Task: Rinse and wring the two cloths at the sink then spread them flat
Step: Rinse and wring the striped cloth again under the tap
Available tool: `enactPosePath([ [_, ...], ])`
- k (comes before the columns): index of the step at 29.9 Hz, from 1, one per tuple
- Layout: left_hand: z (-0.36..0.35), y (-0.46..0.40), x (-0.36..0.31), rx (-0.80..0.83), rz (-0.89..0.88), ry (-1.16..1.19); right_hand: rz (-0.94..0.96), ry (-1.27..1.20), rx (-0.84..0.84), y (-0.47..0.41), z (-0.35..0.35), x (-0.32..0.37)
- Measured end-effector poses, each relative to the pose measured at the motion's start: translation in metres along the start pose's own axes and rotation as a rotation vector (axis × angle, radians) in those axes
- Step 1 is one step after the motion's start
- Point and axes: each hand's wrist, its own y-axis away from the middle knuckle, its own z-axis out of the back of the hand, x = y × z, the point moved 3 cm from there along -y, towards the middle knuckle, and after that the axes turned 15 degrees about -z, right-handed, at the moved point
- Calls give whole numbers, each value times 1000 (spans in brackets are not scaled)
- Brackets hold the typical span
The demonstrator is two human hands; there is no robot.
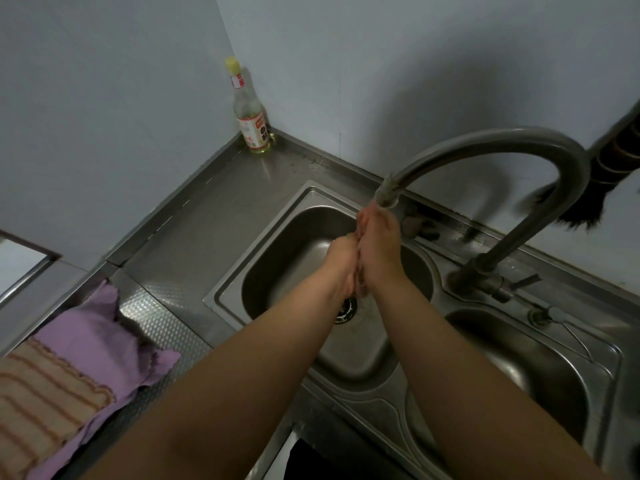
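cloths (69, 368) lie on the counter; both hands' fingers (375, 233) seemingly pressed together.

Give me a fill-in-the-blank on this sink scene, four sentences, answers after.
1. Both hands are pressed together under the ____.
2. The striped cloth lies on top of the ____ cloth.
3. The bottle stands in the ____ of the counter, by the walls.
4. The hands are over the ____ basin of the sink.

Answers: faucet; purple; corner; left
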Motion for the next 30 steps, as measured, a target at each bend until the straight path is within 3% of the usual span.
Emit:
enactPosePath([
  [3, 7, 0, 21, -108, 100, 28, -117, -207, -65, -14, -3, -7],
  [6, 12, -4, 25, -152, 84, 59, -232, -316, -96, -27, -5, -12],
  [11, 23, -14, 16, 31, 135, 35, -367, -385, -49, -43, 2, -6],
  [13, 40, -16, 8, 179, 179, 38, -324, -202, -15, -49, 21, -1],
  [17, 67, -16, -23, 365, 180, 187, -60, 457, 162, -44, 56, 2],
  [19, 63, -10, -31, 446, 206, 256, 19, 577, 309, -35, 58, 2],
  [22, 48, -3, -31, 587, 206, 184, -34, 563, 520, -25, 48, -2],
  [25, 52, -9, -40, 619, 89, -14, 12, 593, 306, -31, 50, 1],
  [27, 62, -12, -48, 597, -20, -414, -9, 582, 211, -35, 55, 3],
  [30, 77, -17, -49, 462, -246, -1014, -109, 432, 218, -32, 57, 7],
])
